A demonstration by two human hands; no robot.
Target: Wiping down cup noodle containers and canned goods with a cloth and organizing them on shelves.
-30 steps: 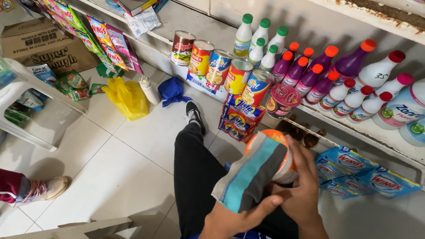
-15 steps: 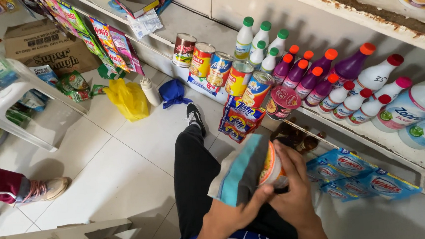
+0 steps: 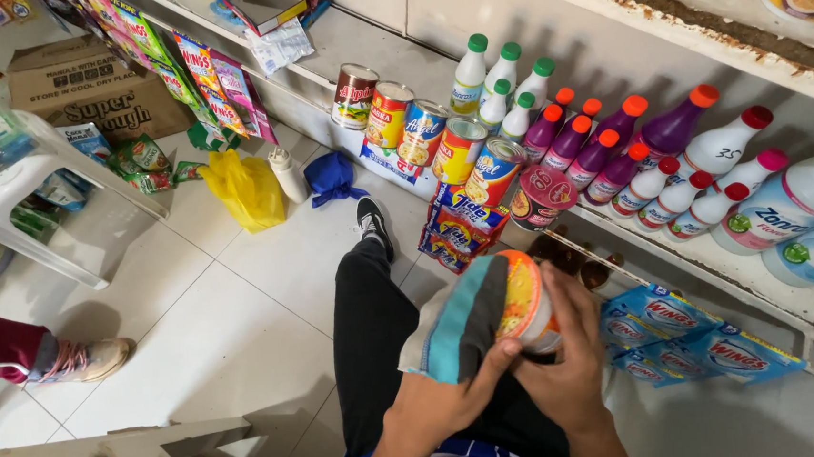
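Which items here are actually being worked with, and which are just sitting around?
In hand:
- instant noodle cup, held by the right hand
- cloth, pressed over the cup by the left hand

Lying about:
- tin cans on the shelf
- purple bottles
- white bottles with green caps
- yellow plastic bag
- blue sachets
- cardboard box

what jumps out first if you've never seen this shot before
At bottom centre, the left hand presses a teal and grey cloth over an orange cup-shaped container that the right hand steadies. Just beyond, a white shelf carries bright cans and rows of purple bottles.
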